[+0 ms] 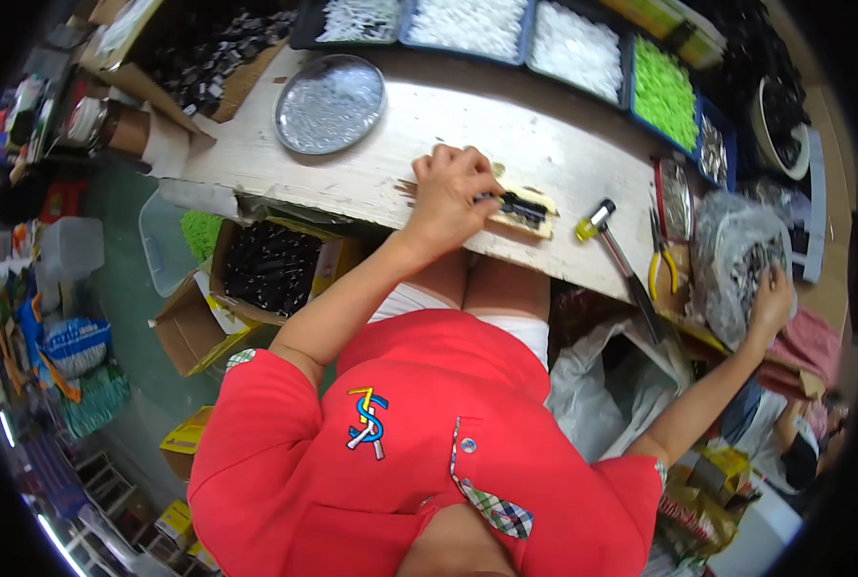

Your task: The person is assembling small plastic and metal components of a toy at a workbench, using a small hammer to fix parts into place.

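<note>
Left hand (453, 197): fingers curled, thumb and tips at the left end of the cream block (530, 229); pinch contents hidden, cannot tell. Black part (525, 208) lies in the block, presumably cradled for steadiness. Right hand (773, 300): fingers bent at the clear bag (722, 236) of metal pieces, well right of the block; grip cannot be told. Hammer (616, 248) just right of the block, pliers (657, 258) farther right, likely for easy reach. Round dish (331, 106) beyond the block, leftward.
</note>
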Tool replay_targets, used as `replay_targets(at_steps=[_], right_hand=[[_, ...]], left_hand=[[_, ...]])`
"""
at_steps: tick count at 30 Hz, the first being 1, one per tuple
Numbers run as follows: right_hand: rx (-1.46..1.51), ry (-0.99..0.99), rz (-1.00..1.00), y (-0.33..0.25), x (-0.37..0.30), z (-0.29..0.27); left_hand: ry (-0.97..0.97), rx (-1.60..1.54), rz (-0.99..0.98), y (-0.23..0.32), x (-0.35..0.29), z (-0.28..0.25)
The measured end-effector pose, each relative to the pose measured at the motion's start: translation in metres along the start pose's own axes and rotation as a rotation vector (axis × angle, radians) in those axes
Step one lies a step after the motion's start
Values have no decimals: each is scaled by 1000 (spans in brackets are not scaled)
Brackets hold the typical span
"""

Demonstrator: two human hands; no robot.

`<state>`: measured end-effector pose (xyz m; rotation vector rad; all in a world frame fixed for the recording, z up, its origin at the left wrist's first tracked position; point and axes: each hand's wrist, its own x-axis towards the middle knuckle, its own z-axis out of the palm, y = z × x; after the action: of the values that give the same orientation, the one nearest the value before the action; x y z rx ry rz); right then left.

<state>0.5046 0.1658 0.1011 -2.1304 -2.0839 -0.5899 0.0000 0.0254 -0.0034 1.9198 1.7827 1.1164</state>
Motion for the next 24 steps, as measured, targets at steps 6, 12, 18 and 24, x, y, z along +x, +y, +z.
replay_targets(at_steps=[6, 12, 18, 24], right_hand=[[147, -262, 116, 0, -6, 21], [221, -283, 93, -3, 0, 17], [113, -289, 76, -7, -7, -2], [-30, -281, 61, -10, -5, -6]], left_hand=[[-76, 74, 166, -15, 15, -25], [281, 417, -350, -127, 142, -114], [123, 658, -604, -186, 204, -118], [136, 449, -488, -206, 203, -132]])
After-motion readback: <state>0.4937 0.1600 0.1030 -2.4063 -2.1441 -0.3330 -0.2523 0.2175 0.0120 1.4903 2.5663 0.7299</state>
